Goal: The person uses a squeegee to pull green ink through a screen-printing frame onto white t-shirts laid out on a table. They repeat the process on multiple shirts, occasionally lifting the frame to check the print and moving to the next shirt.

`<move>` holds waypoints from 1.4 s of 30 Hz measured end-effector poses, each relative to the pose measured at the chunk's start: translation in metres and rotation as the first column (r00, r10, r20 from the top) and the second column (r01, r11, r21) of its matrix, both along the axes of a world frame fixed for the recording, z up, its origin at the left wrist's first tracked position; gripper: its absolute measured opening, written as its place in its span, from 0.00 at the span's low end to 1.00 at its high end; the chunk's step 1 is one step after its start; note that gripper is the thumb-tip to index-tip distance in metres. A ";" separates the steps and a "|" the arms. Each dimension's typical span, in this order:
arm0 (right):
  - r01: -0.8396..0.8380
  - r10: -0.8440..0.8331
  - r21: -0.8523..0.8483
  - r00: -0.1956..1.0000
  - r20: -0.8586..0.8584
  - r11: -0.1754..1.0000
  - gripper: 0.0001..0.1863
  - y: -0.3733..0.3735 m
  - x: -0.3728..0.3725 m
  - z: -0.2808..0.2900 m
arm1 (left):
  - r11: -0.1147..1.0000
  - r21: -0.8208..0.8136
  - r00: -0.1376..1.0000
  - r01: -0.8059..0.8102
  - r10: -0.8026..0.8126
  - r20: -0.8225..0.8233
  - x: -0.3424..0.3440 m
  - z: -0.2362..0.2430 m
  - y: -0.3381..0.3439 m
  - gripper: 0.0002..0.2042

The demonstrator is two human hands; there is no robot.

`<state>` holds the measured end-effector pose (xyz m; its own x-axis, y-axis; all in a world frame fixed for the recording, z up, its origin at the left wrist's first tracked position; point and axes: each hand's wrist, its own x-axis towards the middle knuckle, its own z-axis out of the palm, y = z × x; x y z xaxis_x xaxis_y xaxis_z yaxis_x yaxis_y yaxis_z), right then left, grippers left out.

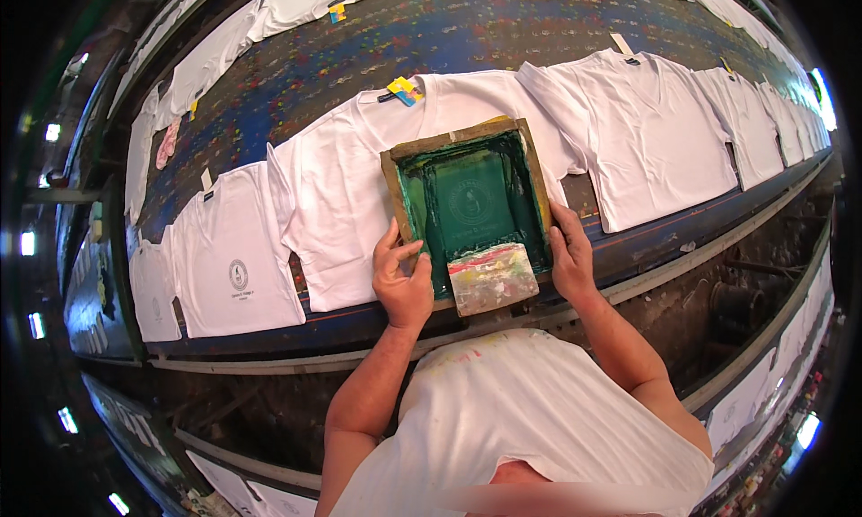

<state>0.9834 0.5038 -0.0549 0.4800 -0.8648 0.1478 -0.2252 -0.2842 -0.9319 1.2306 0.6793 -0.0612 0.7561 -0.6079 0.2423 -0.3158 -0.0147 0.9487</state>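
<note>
A wooden-framed printing screen (476, 180) with green mesh and a round emblem is between my two hands. My left hand (401, 279) grips the frame's left side, fingers curled over its edge. On the opposite side, my right hand (571, 256) holds the right edge. A paint-stained squeegee (492, 280) leans inside the frame at the near end. Beneath the screen lies a white V-neck shirt (332, 185) with a yellow and blue tag (405, 90) at its collar; its lower front is partly hidden. To the left, another white shirt (235, 256) bears a small dark round print.
More white shirts (660, 140) lie in a row along the long, paint-spotted table (359, 54). Others line its far edge. A rail (359, 359) runs along the near side, with a dark gap and another table of shirts (741, 409) behind me.
</note>
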 end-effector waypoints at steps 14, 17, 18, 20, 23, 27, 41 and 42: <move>0.003 -0.005 -0.014 0.992 -0.126 1.000 0.28 -0.003 0.009 0.013 | 1.000 -0.008 0.981 -0.004 0.002 -0.195 0.004 -0.007 -0.002 0.10; -0.003 0.001 -0.018 0.989 -0.146 1.000 0.28 -0.003 0.011 0.014 | 0.999 -0.045 0.968 -0.002 -0.010 -0.251 0.005 -0.006 -0.002 0.10; 0.001 -0.003 -0.015 0.990 -0.141 1.000 0.28 -0.002 0.011 0.016 | 0.999 -0.051 0.965 -0.005 -0.008 -0.261 0.005 -0.004 -0.002 0.10; 0.013 -0.014 -0.012 0.991 -0.131 1.000 0.28 -0.002 0.013 0.015 | 0.999 -0.033 0.974 -0.006 -0.002 -0.227 0.006 -0.004 -0.002 0.10; 0.028 -0.030 -0.018 0.991 -0.129 0.999 0.28 -0.002 0.014 0.015 | 0.999 -0.052 0.968 0.000 -0.013 -0.252 0.007 -0.006 -0.001 0.10; 0.035 -0.036 -0.013 0.991 -0.126 0.999 0.28 -0.001 0.016 0.013 | 0.998 -0.056 0.973 0.000 -0.013 -0.229 0.009 -0.010 -0.001 0.10; -0.028 0.026 -0.071 0.999 -0.020 0.997 0.27 0.002 0.024 0.043 | 0.997 -0.071 0.974 -0.011 -0.005 -0.226 0.009 -0.011 -0.006 0.14; -0.155 0.130 -0.268 0.985 -0.110 0.951 0.28 0.006 0.017 0.059 | 0.999 -0.046 0.978 -0.021 0.011 -0.207 0.009 -0.009 -0.007 0.16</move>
